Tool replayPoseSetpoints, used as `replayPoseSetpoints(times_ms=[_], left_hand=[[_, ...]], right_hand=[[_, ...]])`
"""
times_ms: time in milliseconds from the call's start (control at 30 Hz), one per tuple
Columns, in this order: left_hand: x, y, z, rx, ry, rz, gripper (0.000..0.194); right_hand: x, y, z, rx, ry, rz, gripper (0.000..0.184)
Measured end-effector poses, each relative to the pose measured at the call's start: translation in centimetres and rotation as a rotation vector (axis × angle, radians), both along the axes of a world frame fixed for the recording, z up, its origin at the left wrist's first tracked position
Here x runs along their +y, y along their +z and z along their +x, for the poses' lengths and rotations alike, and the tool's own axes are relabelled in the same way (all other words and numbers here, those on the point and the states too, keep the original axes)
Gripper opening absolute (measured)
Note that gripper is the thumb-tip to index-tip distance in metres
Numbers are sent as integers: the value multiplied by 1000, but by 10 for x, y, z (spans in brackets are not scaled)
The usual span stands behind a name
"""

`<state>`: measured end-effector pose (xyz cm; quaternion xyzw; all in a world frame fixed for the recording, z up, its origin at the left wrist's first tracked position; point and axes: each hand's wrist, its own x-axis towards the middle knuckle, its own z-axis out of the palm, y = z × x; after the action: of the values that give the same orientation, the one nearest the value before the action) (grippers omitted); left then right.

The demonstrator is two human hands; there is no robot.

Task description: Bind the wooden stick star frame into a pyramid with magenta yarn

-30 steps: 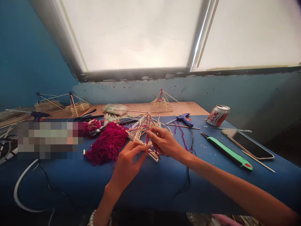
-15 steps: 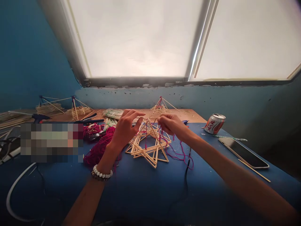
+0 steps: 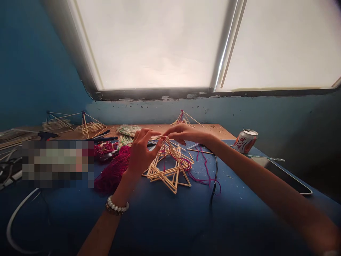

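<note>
A star-shaped frame of thin wooden sticks [image 3: 170, 174] lies on the blue table, with several sticks rising to a peak. At that peak, my left hand [image 3: 144, 147] is closed, thumb and index finger pinching at the magenta yarn [image 3: 164, 154] tied there. A strand of it hangs straight down inside the frame. My right hand [image 3: 186, 133] reaches over from the right, fingertips pressed together on the yarn at the same spot and meeting the left fingertips. The exact grip is partly hidden by the fingers. Loose yarn ends trail across the table right of the frame.
A tangled magenta yarn heap [image 3: 114, 169] lies left of my left hand. Behind are stick pyramids [image 3: 86, 126], a glue gun [image 3: 46, 136] and bundled sticks [image 3: 128, 129]. To the right stand a drink can [image 3: 245, 141] and a phone [image 3: 282, 176]. A black cable [image 3: 215, 174] crosses the table.
My right hand has moved left, over to the peak, and its fingertips now meet my left ones. The yarn it drew out to the right has slackened and lies looped over the frame.
</note>
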<state>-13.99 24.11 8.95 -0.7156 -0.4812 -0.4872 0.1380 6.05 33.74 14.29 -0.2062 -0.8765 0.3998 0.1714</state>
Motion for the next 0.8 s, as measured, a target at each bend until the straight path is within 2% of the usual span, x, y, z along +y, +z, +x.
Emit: replayPoseSetpoints(times_ms=[100,233,333,500,600,700,800], left_hand=[[2,6,-2,69,-33,-34,14],[4,8,-5,91,-60,-80,12],[4,6,-6,89,-60,-61,12],[-5,2,-7,15,-39,35,10],[-12,1,-9,-14,-42,-1,10],[-19,-3,-14,-57,-30,-58,11],[-25,-11,-25,-112,16,-118,12]], right_hand=[[12,0,1,11,82,-38,40],[15,3,1,48,49,-35,33],[9,9,-5,89,31,-48,28],[-3,26,-13,58,29,14,41],[-11,37,-12,51,-19,48,45],[-20,47,-9,24,-42,6,48],[-30,58,-3,-90,-64,-56,48]])
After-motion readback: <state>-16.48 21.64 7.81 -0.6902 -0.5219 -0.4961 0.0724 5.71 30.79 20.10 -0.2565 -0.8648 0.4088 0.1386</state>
